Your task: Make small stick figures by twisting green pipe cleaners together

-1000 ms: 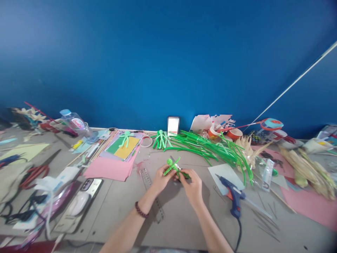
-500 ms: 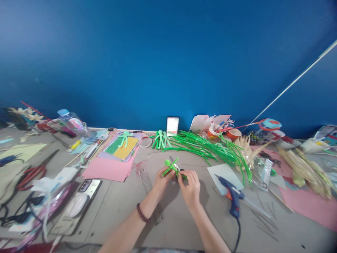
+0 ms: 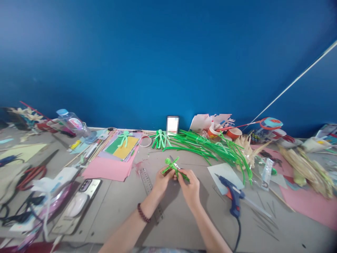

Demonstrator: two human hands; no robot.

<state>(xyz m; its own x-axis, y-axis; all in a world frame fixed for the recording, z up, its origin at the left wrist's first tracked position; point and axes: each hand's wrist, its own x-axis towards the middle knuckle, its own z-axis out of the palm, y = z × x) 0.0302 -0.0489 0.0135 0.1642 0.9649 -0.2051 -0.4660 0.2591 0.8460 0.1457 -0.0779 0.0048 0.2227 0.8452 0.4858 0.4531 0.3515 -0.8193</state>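
A small green pipe-cleaner figure (image 3: 171, 165) is held between both hands above the middle of the table. My left hand (image 3: 162, 181) pinches it from the left, its wrist wearing a dark beaded bracelet. My right hand (image 3: 190, 183) has its fingers closed on the figure's lower right part. The silver blades of small scissors (image 3: 175, 163) show just behind the figure; their handles are hidden. Farther back stand more green figures (image 3: 160, 139), beside a pile of green pipe cleaners (image 3: 200, 144).
A clear ruler (image 3: 147, 182) lies by my left forearm. To the right rests a blue glue gun (image 3: 233, 195) with its cable. Pink paper (image 3: 105, 169), a phone (image 3: 76, 207) and red-handled scissors (image 3: 31, 177) are on the left. A bottle (image 3: 73, 121) stands behind them.
The figure has turned slightly in my fingers, and its lower right end now shows more beyond my right hand. Both hands have otherwise barely moved.
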